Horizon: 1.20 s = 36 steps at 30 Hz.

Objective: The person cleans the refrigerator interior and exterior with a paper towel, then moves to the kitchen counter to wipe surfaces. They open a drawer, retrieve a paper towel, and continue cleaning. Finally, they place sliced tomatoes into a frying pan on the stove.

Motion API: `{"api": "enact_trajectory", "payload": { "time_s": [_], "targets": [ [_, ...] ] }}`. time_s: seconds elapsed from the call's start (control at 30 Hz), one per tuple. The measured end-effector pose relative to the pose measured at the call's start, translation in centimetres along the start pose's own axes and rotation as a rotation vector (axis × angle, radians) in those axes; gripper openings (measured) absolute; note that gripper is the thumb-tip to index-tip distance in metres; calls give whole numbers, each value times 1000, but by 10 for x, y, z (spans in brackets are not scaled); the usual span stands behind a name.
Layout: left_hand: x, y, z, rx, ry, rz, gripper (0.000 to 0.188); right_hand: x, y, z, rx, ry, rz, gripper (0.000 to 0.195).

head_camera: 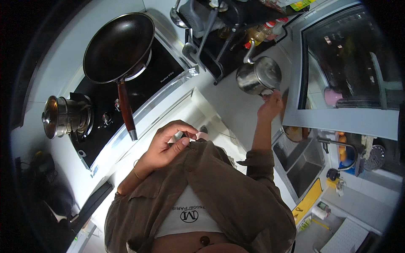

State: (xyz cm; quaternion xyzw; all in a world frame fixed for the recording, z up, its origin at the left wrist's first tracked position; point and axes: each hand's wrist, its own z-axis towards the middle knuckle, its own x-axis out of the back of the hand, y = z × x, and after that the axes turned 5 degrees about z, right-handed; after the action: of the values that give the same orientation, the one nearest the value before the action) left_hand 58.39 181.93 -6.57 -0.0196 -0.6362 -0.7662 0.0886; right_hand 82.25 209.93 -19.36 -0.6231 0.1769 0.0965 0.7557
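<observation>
My right hand (271,106) is closed around the handle of a stainless steel pot (257,76), out over the counter corner. The pot's shiny round top faces me, and a curved metal spout-like part (250,53) sticks out on its far side. Whether the pot rests on the counter or hangs just above it, I cannot tell. In front of my brown shirt (202,170), my left hand (164,145) holds nothing; its fingers are loosely bent and apart from the thumb.
A dark wok (118,47) with a wooden handle (126,106) sits on the black glass hob (155,76), left of a lidded steel pot (58,117). Utensils hang from a black rack (218,53) holding bottles. An open window (348,63) and a sink (303,170) are at right.
</observation>
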Motion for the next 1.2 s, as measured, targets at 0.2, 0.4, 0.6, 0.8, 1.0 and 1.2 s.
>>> {"api": "enact_trajectory", "payload": {
  "time_s": [0.2,0.4,0.6,0.8,1.0,1.2],
  "targets": [
    [-51,-13,24,181,123,-11,18,-43,53,40,-102,-139,-122,29],
    [-82,-12,36,313,267,-14,18,-81,118,62,-81,-291,-79,25],
    [-99,-9,33,392,355,-40,19,-100,148,55,-123,-319,-170,29],
    [-104,-8,32,448,366,-35,19,-108,152,50,-77,-414,-90,33],
    [-102,-17,29,451,316,-80,18,-91,138,59,-178,-599,-328,42],
    [-89,-25,29,334,139,-74,18,-67,87,43,-28,-483,-279,37]
  ]
}}
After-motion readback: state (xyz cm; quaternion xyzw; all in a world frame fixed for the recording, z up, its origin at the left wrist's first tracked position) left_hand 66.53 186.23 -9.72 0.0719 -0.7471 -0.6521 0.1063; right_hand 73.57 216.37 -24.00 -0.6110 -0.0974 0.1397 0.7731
